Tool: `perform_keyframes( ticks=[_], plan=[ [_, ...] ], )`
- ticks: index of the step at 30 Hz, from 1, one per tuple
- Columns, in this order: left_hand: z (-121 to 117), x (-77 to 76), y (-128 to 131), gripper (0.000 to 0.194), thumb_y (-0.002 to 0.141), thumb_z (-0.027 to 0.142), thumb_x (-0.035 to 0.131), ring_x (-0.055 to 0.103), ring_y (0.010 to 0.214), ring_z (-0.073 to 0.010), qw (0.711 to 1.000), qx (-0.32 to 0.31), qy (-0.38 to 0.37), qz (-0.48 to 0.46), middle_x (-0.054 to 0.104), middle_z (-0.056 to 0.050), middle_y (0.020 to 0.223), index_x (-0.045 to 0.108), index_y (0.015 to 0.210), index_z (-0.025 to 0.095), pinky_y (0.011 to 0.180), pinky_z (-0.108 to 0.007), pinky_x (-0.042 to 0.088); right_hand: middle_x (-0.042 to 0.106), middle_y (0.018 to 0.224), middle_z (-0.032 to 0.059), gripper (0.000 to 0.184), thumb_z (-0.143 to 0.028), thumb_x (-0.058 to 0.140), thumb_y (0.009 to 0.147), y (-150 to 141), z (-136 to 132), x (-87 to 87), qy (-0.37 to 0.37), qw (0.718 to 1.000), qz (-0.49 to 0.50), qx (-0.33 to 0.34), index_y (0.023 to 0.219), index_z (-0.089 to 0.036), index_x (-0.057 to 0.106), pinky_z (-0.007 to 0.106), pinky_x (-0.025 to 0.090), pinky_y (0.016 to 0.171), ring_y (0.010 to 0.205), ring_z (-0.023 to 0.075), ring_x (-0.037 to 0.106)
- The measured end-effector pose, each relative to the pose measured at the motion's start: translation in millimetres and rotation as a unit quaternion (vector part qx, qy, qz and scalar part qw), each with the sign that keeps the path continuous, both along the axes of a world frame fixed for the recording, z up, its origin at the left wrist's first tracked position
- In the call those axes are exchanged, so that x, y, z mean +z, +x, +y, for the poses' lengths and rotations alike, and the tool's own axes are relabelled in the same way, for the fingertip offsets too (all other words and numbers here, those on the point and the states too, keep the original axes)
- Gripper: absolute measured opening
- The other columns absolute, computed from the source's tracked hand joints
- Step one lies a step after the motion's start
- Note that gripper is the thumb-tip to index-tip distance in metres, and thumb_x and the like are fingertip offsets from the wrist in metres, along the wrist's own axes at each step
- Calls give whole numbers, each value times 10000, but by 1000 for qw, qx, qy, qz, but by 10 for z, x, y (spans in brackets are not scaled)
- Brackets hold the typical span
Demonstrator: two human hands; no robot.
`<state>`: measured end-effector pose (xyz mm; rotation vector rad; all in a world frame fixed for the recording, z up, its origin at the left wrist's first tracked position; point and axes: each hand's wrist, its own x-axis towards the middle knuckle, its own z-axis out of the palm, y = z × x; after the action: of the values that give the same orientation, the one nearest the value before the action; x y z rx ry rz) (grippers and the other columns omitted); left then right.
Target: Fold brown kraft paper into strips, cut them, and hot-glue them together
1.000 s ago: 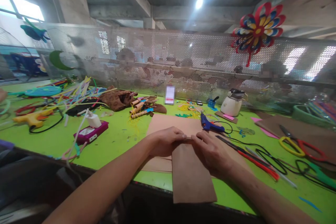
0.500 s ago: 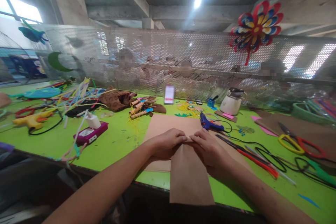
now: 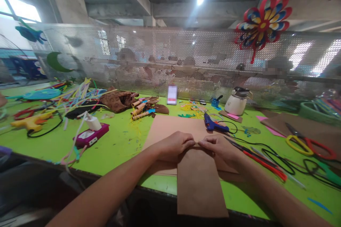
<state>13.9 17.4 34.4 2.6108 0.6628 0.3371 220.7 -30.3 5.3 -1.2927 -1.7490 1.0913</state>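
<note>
Both hands pinch the far edge of a strip of brown paper point(image 3: 201, 184), which hangs past the table's front edge towards me. My left hand point(image 3: 179, 144) is closed on the edge's left part, fingers curled. Close beside it, my right hand point(image 3: 220, 146) grips the right part between thumb and forefinger. What lies between the fingertips is too small to make out. Beneath the hands rests a larger light-brown sheet point(image 3: 165, 127). A blue glue gun point(image 3: 213, 124) lies on that sheet's far right corner, just beyond my right hand.
On the right lie red-handled tweezers point(image 3: 269, 166), black cable and scissors point(image 3: 299, 145). A white jug point(image 3: 236, 103) and a phone point(image 3: 172, 95) stand at the back. Leftward are a purple power strip point(image 3: 92, 135), a yellow glue gun point(image 3: 33, 122) and craft strips. A perforated metal screen point(image 3: 160, 53) closes the far side.
The paper strip has shifted slightly right and towards me. My right hand has turned, its fingers now curled in a pinch, and the fingertips have moved slightly right.
</note>
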Motion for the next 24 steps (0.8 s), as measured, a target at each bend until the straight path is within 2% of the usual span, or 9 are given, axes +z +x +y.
perform_keyframes(
  ticks=[4,11,17,21,24],
  plan=[
    [-26,-5,-12,341,955,320,325,573,721,-148,1000,-5,25,0,663,-66,851,615,890,153,653,-225,390,452,529,-35,415,-504,552,810,-6,5,-13,43,997,-50,-27,590,-152,560,223,290,485,502,92,378],
    [-15,-98,-13,240,919,295,415,597,730,-160,997,1,78,3,682,-70,868,619,938,169,650,-227,385,587,628,-1,402,-436,433,900,4,-59,103,137,980,-141,38,701,-151,635,213,359,545,588,119,491],
    [-24,-111,-1,198,895,285,447,588,703,-167,993,-5,118,18,674,-59,832,612,932,182,611,-229,368,660,761,27,341,-401,431,917,22,-99,195,144,963,-218,72,842,-160,660,225,384,608,674,138,551],
    [-31,-100,7,195,880,297,471,589,711,-181,993,-5,114,24,669,-67,829,613,927,173,611,-241,367,680,793,23,321,-397,429,926,-34,-169,222,160,953,-251,65,876,-177,657,228,371,599,691,142,567],
    [-54,-68,-12,236,900,310,437,587,729,-176,997,-9,77,4,670,-73,873,612,980,174,621,-241,368,681,776,21,331,-390,417,931,-59,-184,215,173,952,-250,47,867,-174,659,230,364,585,659,135,560]
  ],
)
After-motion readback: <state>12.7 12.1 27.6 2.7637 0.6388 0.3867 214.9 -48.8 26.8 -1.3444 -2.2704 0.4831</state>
